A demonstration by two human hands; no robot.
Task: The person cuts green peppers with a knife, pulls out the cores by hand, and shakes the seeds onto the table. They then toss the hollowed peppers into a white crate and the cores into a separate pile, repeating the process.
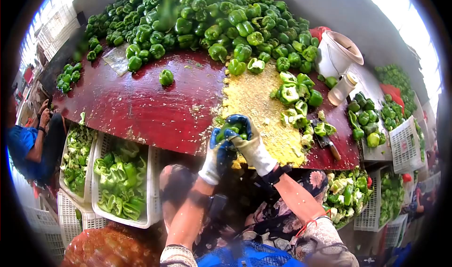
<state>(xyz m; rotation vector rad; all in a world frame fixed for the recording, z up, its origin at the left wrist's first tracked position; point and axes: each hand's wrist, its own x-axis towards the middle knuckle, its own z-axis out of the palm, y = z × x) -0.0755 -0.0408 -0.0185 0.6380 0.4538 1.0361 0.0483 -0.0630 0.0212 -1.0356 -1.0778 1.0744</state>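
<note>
Both my hands wear white gloves with blue fingertips and meet at the near edge of the dark red table (141, 107). Between them is one green bell pepper (234, 127). My left hand (217, 156) grips it from below and my right hand (249, 142) closes over it from the right. A big heap of whole green peppers (202, 17) fills the far side of the table. Cut pepper pieces (296, 102) lie to the right of a yellow patch of seeds (256, 102). A knife (325, 140) rests on the table at the right.
White crates of cut peppers (120, 182) stand below the table's left edge, and more crates (348, 196) at the right. A white bucket (336, 52) and a plastic bottle (343, 88) sit far right. A person in blue (33, 144) sits at the left.
</note>
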